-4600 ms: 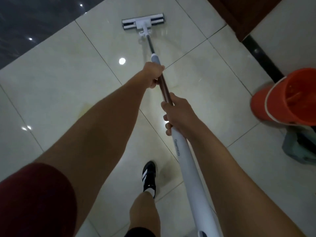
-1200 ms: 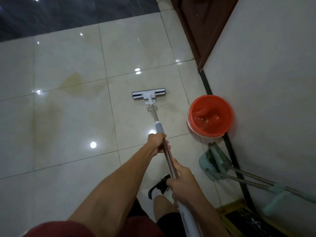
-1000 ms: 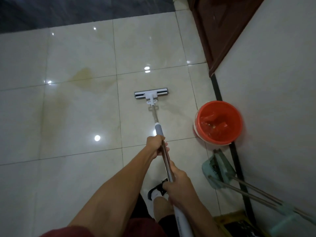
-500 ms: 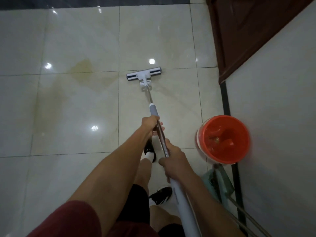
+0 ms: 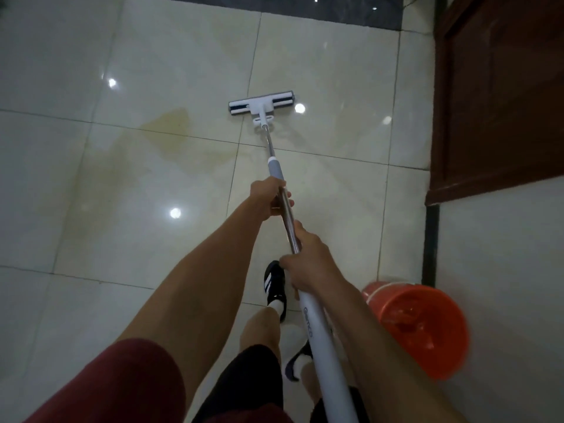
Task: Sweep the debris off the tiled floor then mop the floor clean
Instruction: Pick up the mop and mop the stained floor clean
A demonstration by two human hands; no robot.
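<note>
Both hands grip one long mop that runs from the lower middle of the view up and away over the tiled floor. The left hand is the farther one, its fingers clenched round the bare metal part of the pole just below the grey collar. The right hand sits nearer the body, fingers wrapped tight where the metal pole meets the thick white handle tube, which bears small grey lettering too blurred to read. The flat white mop head, with dark strips at each end, lies flat on the pale glossy tiles, crosswise to the pole and just beyond a grout line. To the left of the pole a yellowish-brown stain spreads across the tiles and over that same grout line, well apart from the mop head. Bright spots of light reflect on the wet-looking surface. An orange bucket stands on the floor at the lower right, near the pale wall and its dark skirting strip, close beside the right forearm. A brown wooden door fills the upper right. Below the hands a black shoe with white stripes rests on the tiles, and a dark red sleeve shows at the lower left
</note>
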